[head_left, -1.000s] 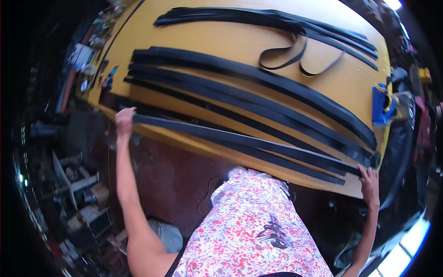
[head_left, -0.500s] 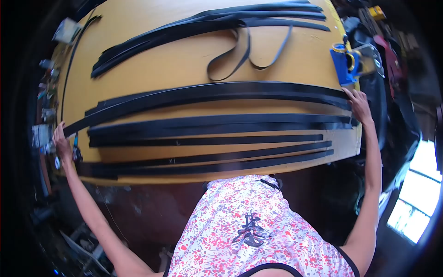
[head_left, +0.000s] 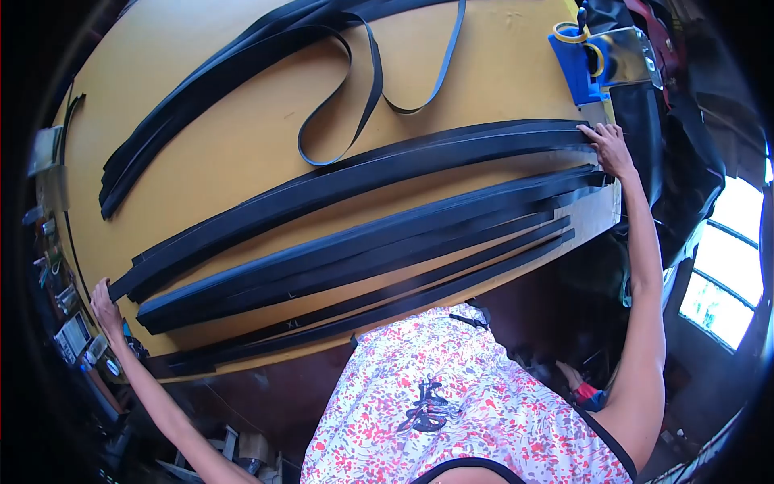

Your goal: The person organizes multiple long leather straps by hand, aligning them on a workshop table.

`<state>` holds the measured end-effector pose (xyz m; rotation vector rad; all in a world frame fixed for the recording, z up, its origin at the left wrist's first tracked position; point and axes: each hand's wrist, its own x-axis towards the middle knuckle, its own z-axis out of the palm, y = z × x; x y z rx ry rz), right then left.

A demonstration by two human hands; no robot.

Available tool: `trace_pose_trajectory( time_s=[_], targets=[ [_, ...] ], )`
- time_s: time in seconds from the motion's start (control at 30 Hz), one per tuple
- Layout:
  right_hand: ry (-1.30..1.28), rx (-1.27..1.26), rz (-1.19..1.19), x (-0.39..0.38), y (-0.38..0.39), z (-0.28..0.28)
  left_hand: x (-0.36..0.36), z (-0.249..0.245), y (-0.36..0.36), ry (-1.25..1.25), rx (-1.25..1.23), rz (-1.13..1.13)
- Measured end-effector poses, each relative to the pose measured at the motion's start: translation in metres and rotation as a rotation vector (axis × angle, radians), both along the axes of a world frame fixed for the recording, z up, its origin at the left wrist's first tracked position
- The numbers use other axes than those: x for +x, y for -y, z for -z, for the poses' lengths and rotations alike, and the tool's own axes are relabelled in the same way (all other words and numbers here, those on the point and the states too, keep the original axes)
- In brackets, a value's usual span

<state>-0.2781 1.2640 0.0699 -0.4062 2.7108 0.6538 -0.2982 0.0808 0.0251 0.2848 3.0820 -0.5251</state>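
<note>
A long black strip (head_left: 347, 171) lies in a curve across the yellow table (head_left: 242, 173), with one end at each of my hands. My left hand (head_left: 105, 308) is closed on its left end at the table's left edge. At the right end, my right hand (head_left: 609, 147) presses on the strip with its fingers, near the blue tape dispenser (head_left: 571, 68). Nearer my body lie a thick stack of black strips (head_left: 363, 242) and thinner strips (head_left: 403, 289), with chalk-like marks on some.
Another bundle of black strips (head_left: 185, 105) lies at the far side, with a loose looping band (head_left: 375, 89). Small items and containers (head_left: 72, 337) stand beyond the left edge. Black material (head_left: 645, 137) hangs at the right. A bright window (head_left: 726, 258) is at the right.
The view has turned and shifted, so the table looks more tilted. The far strip's left end has come closer to the strips under it. Both hands remain at its ends.
</note>
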Motion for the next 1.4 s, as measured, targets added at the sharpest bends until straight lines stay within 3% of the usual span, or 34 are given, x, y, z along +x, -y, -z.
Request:
trace_pose_trajectory(
  time_s=[0.23, 0.47, 0.6, 0.87, 1.07, 1.17, 1.33, 1.4],
  targets=[
    [-0.048, 0.003, -0.021, 0.003, -0.013, 0.034, -0.008, 0.019, -0.008, 0.092, -0.157, -0.003],
    [-0.008, 0.004, 0.030, -0.002, -0.008, 0.018, 0.004, -0.012, 0.019, -0.052, -0.118, 0.123],
    [0.004, 0.007, 0.061, -0.001, -0.009, 0.014, 0.011, -0.020, 0.013, 0.033, -0.148, 0.045],
    [0.031, 0.046, 0.101, 0.001, -0.006, 0.036, 0.012, 0.014, -0.026, 0.148, -0.264, -0.009],
    [-0.107, 0.085, 0.003, 0.001, -0.014, 0.060, 0.014, 0.016, -0.046, 0.225, -0.291, -0.162],
    [-0.015, -0.073, 0.198, 0.000, -0.018, 0.067, 0.011, 0.031, -0.046, 0.274, -0.169, -0.222],
    [-0.046, -0.170, 0.195, -0.003, 0.032, 0.046, 0.004, 0.049, -0.064, 0.329, -0.068, -0.291],
    [0.041, -0.331, 0.231, -0.008, 0.063, 0.037, -0.002, 0.046, -0.085, 0.300, -0.069, -0.276]
  ],
)
